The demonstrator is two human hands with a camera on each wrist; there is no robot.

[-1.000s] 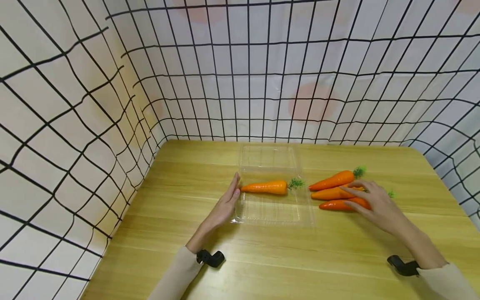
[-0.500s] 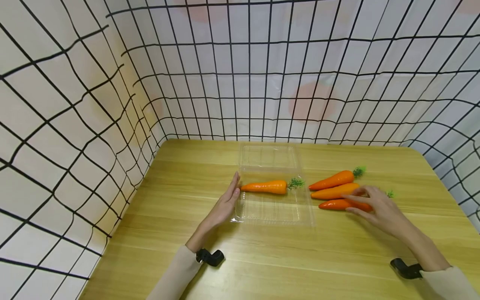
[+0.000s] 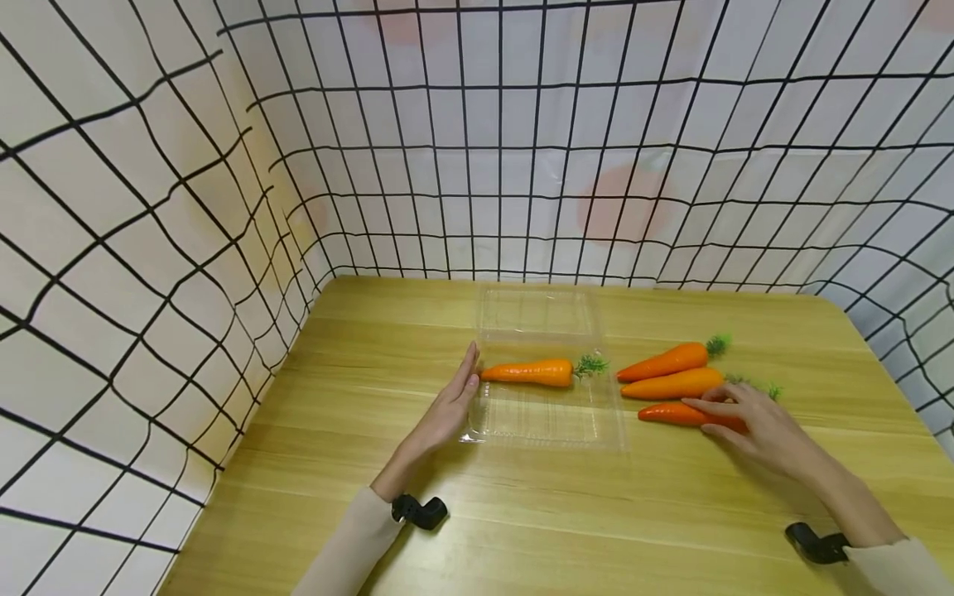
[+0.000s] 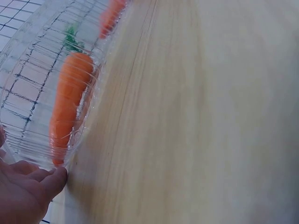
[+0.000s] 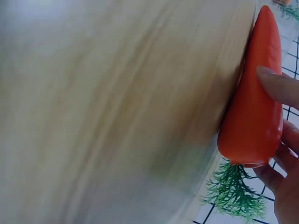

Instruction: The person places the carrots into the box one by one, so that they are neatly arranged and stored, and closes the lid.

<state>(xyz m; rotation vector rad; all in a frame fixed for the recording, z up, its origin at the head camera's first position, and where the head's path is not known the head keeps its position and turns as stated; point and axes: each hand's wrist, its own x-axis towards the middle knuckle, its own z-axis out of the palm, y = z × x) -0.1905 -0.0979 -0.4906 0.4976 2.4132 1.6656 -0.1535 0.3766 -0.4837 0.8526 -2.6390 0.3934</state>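
An orange carrot (image 3: 531, 372) with a green tuft lies crosswise in a clear plastic clamshell box (image 3: 537, 418), whose lid is folded back toward the mesh. Along the box's left side rests my left hand (image 3: 445, 408), fingers straight, touching the wall near the carrot's tip. My right hand (image 3: 760, 426) grips the nearest loose carrot (image 3: 663, 413), a redder one, by its thick end. In the right wrist view the thumb presses one side of this carrot (image 5: 254, 112) and the fingers reach around the other. The right hand partly hides its top in the head view.
Two more carrots, a middle one (image 3: 674, 384) and a far one (image 3: 666, 362), lie right of the box, tips pointing left. Black wire mesh (image 3: 522, 174) backed by white cloth stands at the rear and sides of the wooden table (image 3: 537, 513).
My right hand has shifted slightly right and toward me, closing on the nearest carrot, which now lies a little apart from the middle one. My left hand has stayed at the box.
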